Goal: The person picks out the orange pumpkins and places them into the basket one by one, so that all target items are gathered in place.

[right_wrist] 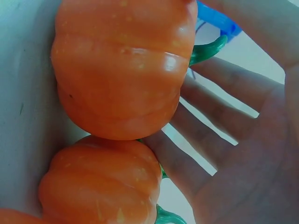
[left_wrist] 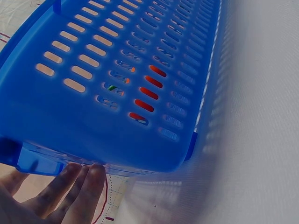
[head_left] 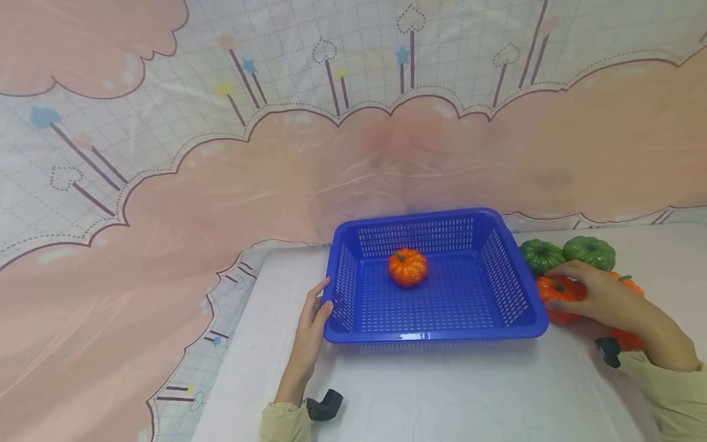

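Observation:
A blue plastic basket (head_left: 425, 336) with slotted walls stands on the white table, holding one small orange pumpkin (head_left: 407, 267). My left hand (head_left: 307, 331) touches its left rim from outside, thumb and fingers nearly straight. In the left wrist view, fingertips (left_wrist: 96, 175) meet the basket's end (left_wrist: 70, 121). By the right wall, my right hand (head_left: 607, 298) spans a red-orange pumpkin (head_left: 559, 301), thumb at its front, fingers over its back. The right wrist view shows this pumpkin (right_wrist: 124, 70) before the spread fingers, its green stem pointing toward them.
Two green pumpkins (head_left: 541, 256) (head_left: 589, 253) sit behind the right hand. Another orange pumpkin (head_left: 631, 285) and a red-orange one (head_left: 626, 339) are partly hidden by the right hand and wrist. A printed pink curtain (head_left: 386, 166) hangs close behind the table.

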The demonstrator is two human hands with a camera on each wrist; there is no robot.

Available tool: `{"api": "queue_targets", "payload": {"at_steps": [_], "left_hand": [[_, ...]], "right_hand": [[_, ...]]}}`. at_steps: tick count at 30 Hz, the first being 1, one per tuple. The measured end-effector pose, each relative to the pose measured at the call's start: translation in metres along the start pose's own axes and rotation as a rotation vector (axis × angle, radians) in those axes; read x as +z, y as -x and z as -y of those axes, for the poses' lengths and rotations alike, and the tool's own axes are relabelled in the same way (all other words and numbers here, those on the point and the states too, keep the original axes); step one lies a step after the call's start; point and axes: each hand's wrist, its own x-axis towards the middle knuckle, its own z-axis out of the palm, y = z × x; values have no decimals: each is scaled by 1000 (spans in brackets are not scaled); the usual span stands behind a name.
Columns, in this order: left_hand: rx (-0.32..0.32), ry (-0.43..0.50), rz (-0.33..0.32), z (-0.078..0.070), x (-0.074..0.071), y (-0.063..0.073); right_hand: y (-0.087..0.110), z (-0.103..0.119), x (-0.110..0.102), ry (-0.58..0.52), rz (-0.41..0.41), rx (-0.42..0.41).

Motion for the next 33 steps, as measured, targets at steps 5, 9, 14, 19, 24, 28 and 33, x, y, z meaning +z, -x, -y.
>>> {"api": "queue_targets", "payload": {"at_steps": [5, 9, 14, 19, 24, 28, 33], "left_hand": [[1, 1, -2, 0, 0, 0], [-2, -2, -6, 0, 0, 0], [0, 1, -3, 1, 0, 0], [1, 2, -2, 0, 0, 0], [-3, -2, -4, 0, 0, 0], [-1, -1, 1, 0, 0, 1], [-3, 0, 6, -1, 0, 1]], "right_hand": [[0, 0, 1, 53, -37, -27], [0, 1, 0, 82, -51, -37], [0, 3, -1, 62, -37, -18], [-1, 5, -3, 63, -61, -36], [-2, 7, -7, 66, -73, -59], [-4, 10, -12, 62, -55, -44], [-5, 14, -16, 70, -82, -50]]}}
